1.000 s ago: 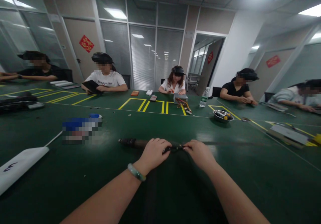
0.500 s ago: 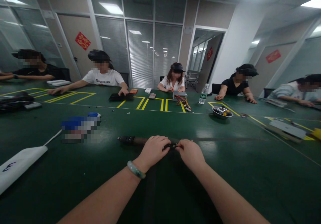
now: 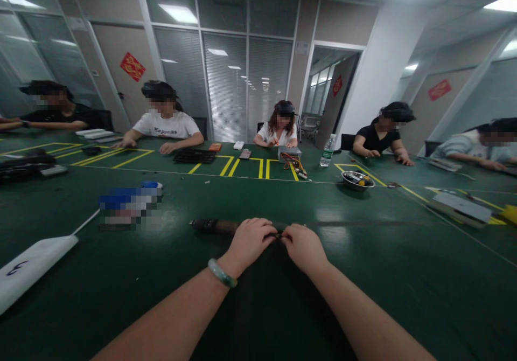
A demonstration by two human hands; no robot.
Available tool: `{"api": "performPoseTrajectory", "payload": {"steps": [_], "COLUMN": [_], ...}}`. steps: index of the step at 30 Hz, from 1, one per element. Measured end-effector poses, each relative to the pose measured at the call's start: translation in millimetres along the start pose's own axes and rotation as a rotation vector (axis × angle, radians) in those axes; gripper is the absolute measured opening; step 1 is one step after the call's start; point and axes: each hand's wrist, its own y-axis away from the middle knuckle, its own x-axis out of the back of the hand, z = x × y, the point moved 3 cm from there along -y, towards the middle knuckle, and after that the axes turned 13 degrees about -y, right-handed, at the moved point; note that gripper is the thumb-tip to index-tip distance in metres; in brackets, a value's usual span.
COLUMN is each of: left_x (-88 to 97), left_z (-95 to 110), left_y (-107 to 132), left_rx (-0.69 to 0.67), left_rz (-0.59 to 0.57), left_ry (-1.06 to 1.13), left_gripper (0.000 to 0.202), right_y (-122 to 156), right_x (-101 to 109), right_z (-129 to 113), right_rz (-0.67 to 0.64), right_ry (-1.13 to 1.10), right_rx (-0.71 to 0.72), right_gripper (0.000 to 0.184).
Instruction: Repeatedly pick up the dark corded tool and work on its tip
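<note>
My left hand (image 3: 251, 247) and my right hand (image 3: 306, 249) meet over the green table, fingertips nearly touching. Both are closed in a pinch on a small black part (image 3: 278, 235), mostly covered by the fingers; its kind I cannot make out. Just behind my hands lies a long dark cylindrical tool with a metal tip at its left end, like an electric screwdriver (image 3: 212, 226). My left hand hides its middle. A jade-like bangle (image 3: 222, 273) circles my left wrist.
A white power strip (image 3: 34, 266) with a cord lies at left, near a blurred-out blue and white item (image 3: 129, 205). Farther off are a metal bowl (image 3: 357, 181) of small parts, a water bottle (image 3: 327, 151) and a metal box with wires (image 3: 290, 153). Several people sit opposite.
My fingers have closed in further over the black part, so less of it shows. Across the table, a person in a white shirt has drawn a hand back from a black panel.
</note>
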Motion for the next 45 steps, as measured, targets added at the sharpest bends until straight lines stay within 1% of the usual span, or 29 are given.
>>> {"api": "performPoseTrajectory", "payload": {"steps": [4, 8, 13, 22, 29, 33, 37, 42, 45], "left_x": [-1.8, 1.1, 4.1, 0.5, 0.4, -0.1, -0.5, 1.2, 1.9], "left_z": [-0.9, -0.2, -0.4, -0.9, -2.1, -1.6, -1.3, -1.4, -1.2], "left_y": [-0.5, -0.2, 0.3, 0.5, 0.2, 0.1, 0.5, 0.4, -0.3], "left_rx": [0.008, 0.001, 0.001, 0.008, -0.003, -0.006, -0.015, -0.012, -0.003], "left_rz": [-0.001, -0.005, -0.013, -0.021, -0.018, -0.009, -0.004, 0.018, 0.019], "left_ry": [0.001, -0.002, 0.003, 0.007, 0.01, 0.002, 0.007, 0.053, 0.067], "left_gripper": [0.019, 0.021, 0.022, 0.022, 0.021, 0.02, 0.021, 0.024, 0.018], "right_y": [1.0, 1.2, 0.0, -0.3, -1.0, -0.9, -0.1, -1.3, -2.9], "right_x": [1.4, 1.1, 0.6, -0.4, -3.4, -4.7, -5.1, -6.4, -7.9], "right_z": [-3.1, -3.8, 0.8, 3.8, 7.4, 8.2, 5.8, 5.7, 9.8], "right_rz": [0.003, -0.001, 0.009, -0.006, 0.023, 0.021, 0.054, 0.044, 0.047], "right_ry": [0.005, 0.033, 0.046, 0.013, -0.03, -0.038, -0.019, 0.009, -0.011], "right_rx": [0.059, 0.044, 0.019, 0.012, 0.066, 0.066, 0.062, 0.082, 0.117], "right_gripper": [0.011, 0.012, 0.012, 0.01, 0.009, 0.011, 0.012, 0.013, 0.011]}}
